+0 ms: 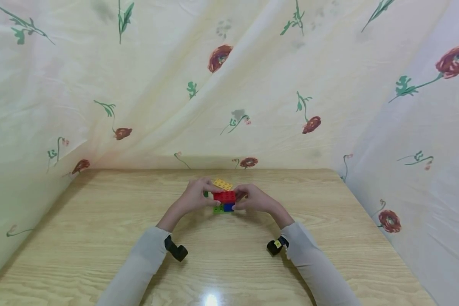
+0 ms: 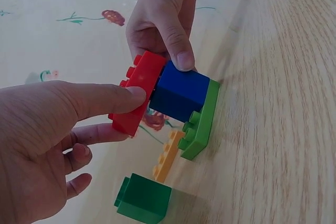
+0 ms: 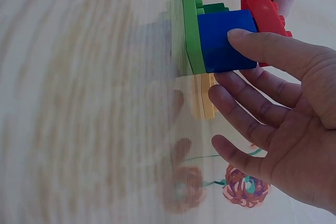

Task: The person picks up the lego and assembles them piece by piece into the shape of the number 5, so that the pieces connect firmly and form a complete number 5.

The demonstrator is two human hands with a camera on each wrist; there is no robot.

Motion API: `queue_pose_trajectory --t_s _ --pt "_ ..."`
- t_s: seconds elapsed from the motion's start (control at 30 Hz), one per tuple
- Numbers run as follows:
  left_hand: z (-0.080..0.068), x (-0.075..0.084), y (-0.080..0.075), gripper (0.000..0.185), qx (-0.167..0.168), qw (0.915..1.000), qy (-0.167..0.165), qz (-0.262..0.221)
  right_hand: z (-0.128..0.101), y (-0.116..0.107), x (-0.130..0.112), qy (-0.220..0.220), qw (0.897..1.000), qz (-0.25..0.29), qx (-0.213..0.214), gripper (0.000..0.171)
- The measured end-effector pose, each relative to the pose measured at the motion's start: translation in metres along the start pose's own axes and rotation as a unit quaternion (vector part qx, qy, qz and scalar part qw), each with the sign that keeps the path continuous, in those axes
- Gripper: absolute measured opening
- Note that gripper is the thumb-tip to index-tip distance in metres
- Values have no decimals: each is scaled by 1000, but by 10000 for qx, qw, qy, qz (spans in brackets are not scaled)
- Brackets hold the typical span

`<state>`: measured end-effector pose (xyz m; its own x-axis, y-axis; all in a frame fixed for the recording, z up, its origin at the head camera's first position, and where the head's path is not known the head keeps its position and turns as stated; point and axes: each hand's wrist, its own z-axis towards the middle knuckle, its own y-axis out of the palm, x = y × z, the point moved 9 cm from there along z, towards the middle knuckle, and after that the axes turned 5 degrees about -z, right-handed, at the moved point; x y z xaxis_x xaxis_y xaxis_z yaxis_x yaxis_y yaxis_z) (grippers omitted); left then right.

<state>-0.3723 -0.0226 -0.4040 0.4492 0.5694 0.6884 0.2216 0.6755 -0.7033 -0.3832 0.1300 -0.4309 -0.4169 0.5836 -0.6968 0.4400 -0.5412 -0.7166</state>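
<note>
My left hand (image 1: 196, 195) pinches a red toy building brick (image 2: 137, 94) between thumb and finger. The red brick lies over the top of a blue brick (image 2: 181, 92), slightly tilted, with one end sticking out past it. On the other side, my right hand (image 1: 254, 199) holds the blue brick, its thumb (image 3: 252, 43) pressed on the side. Beneath the blue brick is a flat light green brick (image 2: 203, 124) on the table, with some of its studs bare. Whether the red brick is fully seated on the blue studs, I cannot tell.
Behind the stack lies a flat yellow brick (image 1: 223, 184). A dark green brick (image 2: 144, 199) stands near my left hand. The wooden table (image 1: 222, 263) ends at a flowered cloth (image 1: 157, 106) at the back and sides.
</note>
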Motion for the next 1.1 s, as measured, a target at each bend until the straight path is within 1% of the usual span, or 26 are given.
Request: queue_pose_trajectory --t_s 0.47,0.83,1.1 --pt "-1 1 0 39 61 10000 15 54 0 1 -1 82 10000 -27 -14 34" --pt "-1 9 -2 37 113 9994 286 140 0 -2 -1 49 10000 -22 17 33" --pt "0 9 -1 38 109 9993 293 218 0 0 0 -30 10000 7 4 33"
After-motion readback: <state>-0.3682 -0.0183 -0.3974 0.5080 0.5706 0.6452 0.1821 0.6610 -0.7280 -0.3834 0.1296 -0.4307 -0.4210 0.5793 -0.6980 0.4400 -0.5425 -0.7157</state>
